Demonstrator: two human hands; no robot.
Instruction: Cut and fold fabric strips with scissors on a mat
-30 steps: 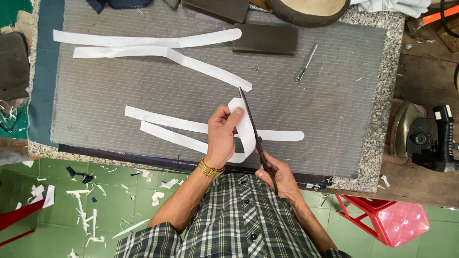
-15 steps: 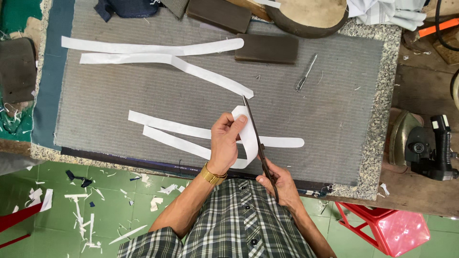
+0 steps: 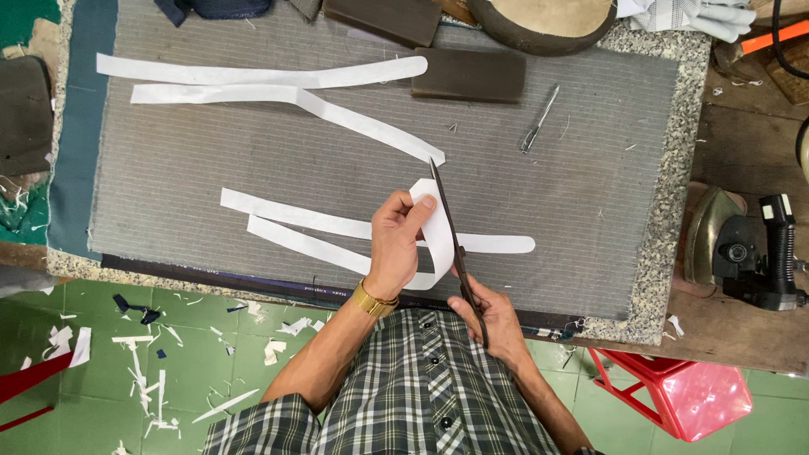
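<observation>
My left hand (image 3: 398, 240) holds a folded white strip (image 3: 434, 240) of stiff fabric up off the grey cloth-covered table (image 3: 581, 194). My right hand (image 3: 493, 316) grips long dark scissors (image 3: 451, 236), whose blades run along the right edge of the folded strip, tips pointing away from me. Two more white strips (image 3: 295, 223) trail left from my left hand across the cloth, and one end (image 3: 506, 244) sticks out to the right.
Two long curved white strips (image 3: 261, 80) lie at the far left. A dark block (image 3: 470, 76), a small metal tool (image 3: 538, 120) and a round dish (image 3: 543, 21) sit at the back. An iron (image 3: 742, 248) rests right; a red stool (image 3: 683, 388) stands below.
The scissors and both hands stay at the folded strip with almost no shift; the view has drifted slightly.
</observation>
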